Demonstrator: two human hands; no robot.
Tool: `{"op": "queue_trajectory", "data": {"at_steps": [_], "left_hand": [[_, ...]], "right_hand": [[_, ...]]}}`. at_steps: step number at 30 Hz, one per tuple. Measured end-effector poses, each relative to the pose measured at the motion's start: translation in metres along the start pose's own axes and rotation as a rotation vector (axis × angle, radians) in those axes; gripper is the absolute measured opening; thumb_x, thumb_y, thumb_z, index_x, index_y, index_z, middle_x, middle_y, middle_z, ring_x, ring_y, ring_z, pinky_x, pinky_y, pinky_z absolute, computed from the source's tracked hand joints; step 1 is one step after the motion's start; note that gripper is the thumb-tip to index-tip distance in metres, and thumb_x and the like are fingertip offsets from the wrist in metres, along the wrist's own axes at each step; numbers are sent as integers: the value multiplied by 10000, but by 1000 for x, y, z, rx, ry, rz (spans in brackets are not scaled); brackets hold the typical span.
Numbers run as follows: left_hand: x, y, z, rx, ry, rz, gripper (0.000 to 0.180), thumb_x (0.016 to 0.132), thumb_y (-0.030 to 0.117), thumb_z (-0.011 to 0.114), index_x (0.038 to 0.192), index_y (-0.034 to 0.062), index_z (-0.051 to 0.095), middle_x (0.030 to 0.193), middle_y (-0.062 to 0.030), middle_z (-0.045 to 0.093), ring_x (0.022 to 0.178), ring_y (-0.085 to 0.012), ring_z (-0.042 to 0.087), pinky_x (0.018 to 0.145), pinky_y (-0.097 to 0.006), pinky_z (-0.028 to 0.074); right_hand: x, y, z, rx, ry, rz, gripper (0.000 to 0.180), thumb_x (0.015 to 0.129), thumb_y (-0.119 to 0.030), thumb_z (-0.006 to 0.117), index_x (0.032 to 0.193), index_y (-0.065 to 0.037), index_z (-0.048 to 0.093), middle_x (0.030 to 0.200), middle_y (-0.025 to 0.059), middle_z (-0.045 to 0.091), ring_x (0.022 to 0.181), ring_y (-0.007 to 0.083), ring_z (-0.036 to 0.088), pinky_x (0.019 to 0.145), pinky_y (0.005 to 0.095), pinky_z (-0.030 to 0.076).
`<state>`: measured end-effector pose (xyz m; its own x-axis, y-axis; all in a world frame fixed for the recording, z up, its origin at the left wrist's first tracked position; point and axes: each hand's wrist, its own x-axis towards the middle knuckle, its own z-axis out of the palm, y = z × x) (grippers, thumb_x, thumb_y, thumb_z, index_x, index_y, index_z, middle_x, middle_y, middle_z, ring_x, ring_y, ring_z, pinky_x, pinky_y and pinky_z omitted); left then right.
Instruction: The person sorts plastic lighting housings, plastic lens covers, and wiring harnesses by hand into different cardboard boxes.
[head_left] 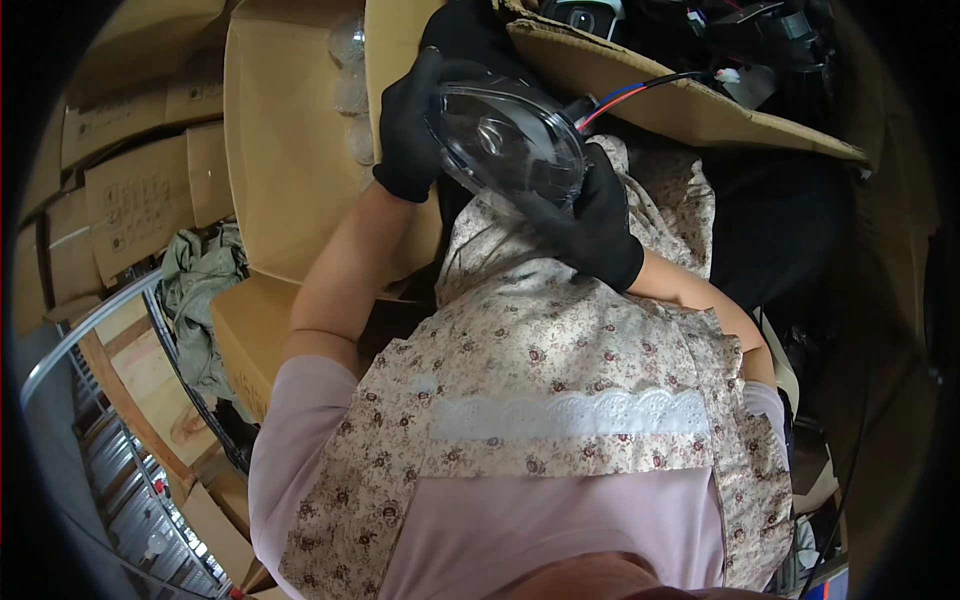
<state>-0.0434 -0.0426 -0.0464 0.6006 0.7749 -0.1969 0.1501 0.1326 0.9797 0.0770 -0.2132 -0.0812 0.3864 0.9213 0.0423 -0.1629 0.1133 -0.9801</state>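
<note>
Both my hands wear black gloves and hold a headlight (pixel 512 142) over my lap. It has an oval clear lens and a dark inside with a round part behind the lens. My left hand (pixel 410 125) is wrapped round its left end. At the lower right edge my right hand (pixel 600 225) grips it, the fingers partly hidden. Red, blue and black wires (pixel 628 94) run from behind the headlight to a small white connector (pixel 727 75) at the right.
An open cardboard box (pixel 290 190) with clear rounded pieces (pixel 352 95) stands at the left. Another box's flap (pixel 690 105) lies beyond my hands, with dark parts (pixel 770 40) inside. Stacked cartons (pixel 140 195), a green cloth (pixel 200 300) and a metal rail (pixel 90 325) are farther left.
</note>
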Motion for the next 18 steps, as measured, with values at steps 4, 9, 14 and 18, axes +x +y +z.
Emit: {"op": "queue_trajectory", "data": {"at_steps": [4, 9, 14, 18], "left_hand": [[-3, 9, 9, 247, -34, 330, 501, 1031, 315, 285, 1013, -56, 623, 930, -130, 685, 866, -186, 653, 819, -306, 514], [2, 7, -3, 421, -40, 384, 498, 1027, 354, 292, 1029, -41, 594, 931, -130, 677, 874, -191, 653, 812, -314, 521], [-1, 3, -5, 48, -123, 179, 635, 1003, 515, 269, 1147, -39, 545, 1044, -176, 639, 1000, -272, 629, 867, -380, 517], [6, 20, -4, -784, -452, -48, 786, 958, 638, 219, 1207, -48, 513, 1154, -220, 594, 1099, -343, 584, 936, -441, 483]], "right_hand": [[-6, -1, -5, -217, 21, -117, 497, 754, -187, 781, 1139, 1, 528, 934, 144, 662, 791, 206, 666, 678, 323, 518], [-3, -7, -4, -298, 21, -330, 487, 733, -158, 786, 1129, -2, 548, 883, 153, 663, 741, 247, 669, 633, 353, 513], [3, -24, -12, -393, -283, -387, 358, 776, -183, 724, 1078, -15, 630, 922, 163, 668, 721, 313, 657, 609, 371, 507], [11, -24, -15, -541, -385, -656, 411, 642, -103, 813, 1009, -46, 639, 845, 106, 634, 691, 280, 607, 573, 356, 451]]}}
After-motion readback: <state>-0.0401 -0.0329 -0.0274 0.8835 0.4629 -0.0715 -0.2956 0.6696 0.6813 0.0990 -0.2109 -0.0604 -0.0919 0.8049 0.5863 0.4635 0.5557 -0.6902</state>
